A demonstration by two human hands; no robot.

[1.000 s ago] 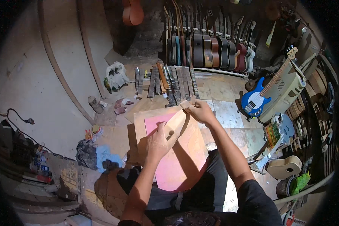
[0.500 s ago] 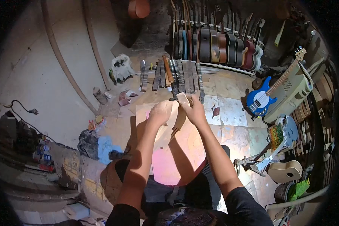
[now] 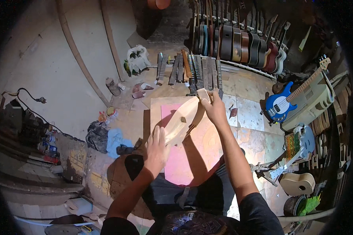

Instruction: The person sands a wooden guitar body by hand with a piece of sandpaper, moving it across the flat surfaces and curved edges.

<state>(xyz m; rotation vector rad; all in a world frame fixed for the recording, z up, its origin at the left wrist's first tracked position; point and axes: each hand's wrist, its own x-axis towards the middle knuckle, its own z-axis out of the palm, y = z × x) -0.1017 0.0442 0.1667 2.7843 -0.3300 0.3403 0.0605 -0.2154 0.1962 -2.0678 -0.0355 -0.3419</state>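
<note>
A pale, unfinished wooden instrument body (image 3: 188, 109) with a small dark hole stands tilted over a board (image 3: 180, 168) with a pink face, in front of my lap. My right hand (image 3: 215, 107) is closed around its far upper end, where a light flat-ended piece (image 3: 203, 94) sticks out by the thumb. Whether that piece belongs to the body, I cannot tell. Against the near lower end lies my left hand (image 3: 157, 149), fingers stretched out along the wood. Dark strips (image 3: 191, 127) show at the body's right side.
Several fretted necks (image 3: 192, 72) lie on the floor ahead, before a rack of guitars (image 3: 239, 45). To the right, a blue bass (image 3: 278, 103) leans on a pale case-like object, with an unfinished guitar body (image 3: 298, 184) nearer. Bags and a blue cloth (image 3: 117, 140) lie left.
My left hand has moved from the far end down to the near lower end, its fingers now straightened. The right hand keeps its hold at the top. The whole view has shifted slightly.
</note>
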